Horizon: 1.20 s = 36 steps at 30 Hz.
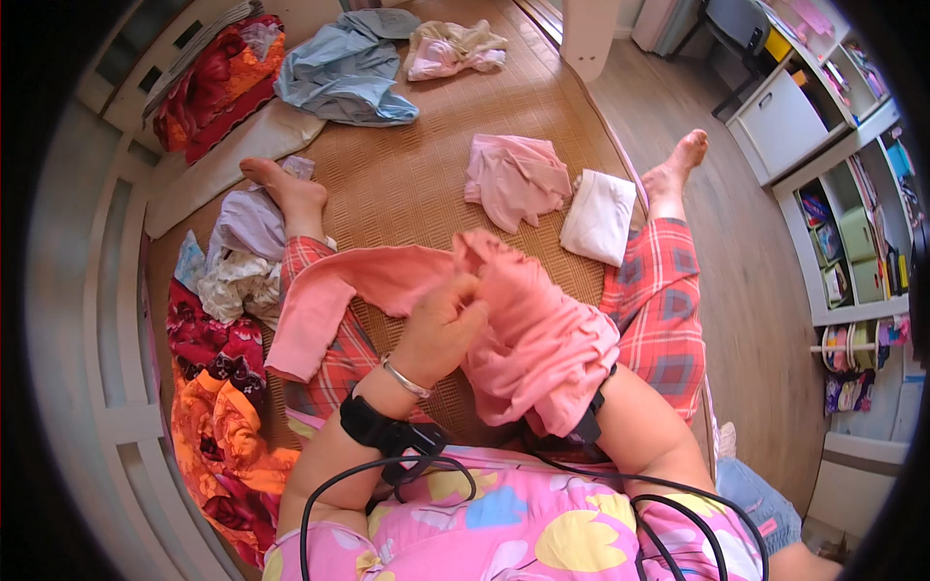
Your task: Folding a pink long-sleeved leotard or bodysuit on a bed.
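Observation:
A salmon-pink garment [542, 339] is bunched over my right forearm, which runs up inside it. The cloth hides my right hand, so its fingers do not show. One long sleeve or leg [315, 324] of the garment stretches left across my left thigh. My left hand [446, 324] is closed, its fingers curled at the garment's edge, pinching the cloth. Which kind of garment it is, I cannot tell. Beyond it on the woven mat [407, 179] lie a folded light-pink garment [516, 182] and a folded white cloth [599, 217] beside my right leg.
Lilac and white clothes [250, 228] lie by my left leg, above a red-orange floral cloth [228, 436]. A blue garment [349, 68] and a cream-pink bundle [455, 50] lie at the far end. Black cables [334, 481] loop over my lap. Shelves [843, 223] stand right.

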Each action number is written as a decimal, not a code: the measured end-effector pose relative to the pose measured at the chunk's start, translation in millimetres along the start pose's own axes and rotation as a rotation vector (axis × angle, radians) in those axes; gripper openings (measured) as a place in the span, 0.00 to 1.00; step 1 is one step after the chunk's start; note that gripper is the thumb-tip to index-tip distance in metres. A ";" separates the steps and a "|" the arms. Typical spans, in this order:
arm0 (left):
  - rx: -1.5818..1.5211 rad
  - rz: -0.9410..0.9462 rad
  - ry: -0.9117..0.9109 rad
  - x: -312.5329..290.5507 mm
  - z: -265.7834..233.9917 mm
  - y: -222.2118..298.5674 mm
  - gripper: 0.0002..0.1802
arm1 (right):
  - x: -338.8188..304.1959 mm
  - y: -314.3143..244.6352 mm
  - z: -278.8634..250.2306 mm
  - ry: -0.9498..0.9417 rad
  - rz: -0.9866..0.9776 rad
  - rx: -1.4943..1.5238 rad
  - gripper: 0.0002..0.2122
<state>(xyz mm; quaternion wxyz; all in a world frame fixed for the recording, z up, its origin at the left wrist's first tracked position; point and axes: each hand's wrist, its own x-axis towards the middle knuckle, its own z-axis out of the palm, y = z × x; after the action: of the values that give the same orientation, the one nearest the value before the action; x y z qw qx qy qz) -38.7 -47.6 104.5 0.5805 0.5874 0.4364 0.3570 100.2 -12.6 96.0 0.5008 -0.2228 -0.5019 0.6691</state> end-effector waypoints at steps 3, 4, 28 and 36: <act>0.536 0.259 0.458 -7.4 6.4 35.2 0.03 | 3.5 -3.8 -14.4 0.082 -0.068 -0.123 0.15; 0.537 0.258 0.456 -13.3 9.5 40.2 0.03 | 3.5 -4.9 -16.4 0.099 -0.087 -0.140 0.16; -0.353 -0.129 -0.005 -8.6 26.2 18.6 0.02 | -12.9 -12.8 -36.7 -0.113 -0.212 -0.669 0.19; 0.295 0.097 0.645 36.4 -54.9 -45.2 0.05 | -45.6 -2.2 5.0 -0.495 -0.347 -0.989 0.21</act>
<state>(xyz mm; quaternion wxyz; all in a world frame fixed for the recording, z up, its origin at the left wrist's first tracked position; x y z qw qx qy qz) -80.8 4.0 60.3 0.3042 0.5419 0.6159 0.4843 115.4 -55.6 90.6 0.3072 -0.1815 -0.8863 0.2953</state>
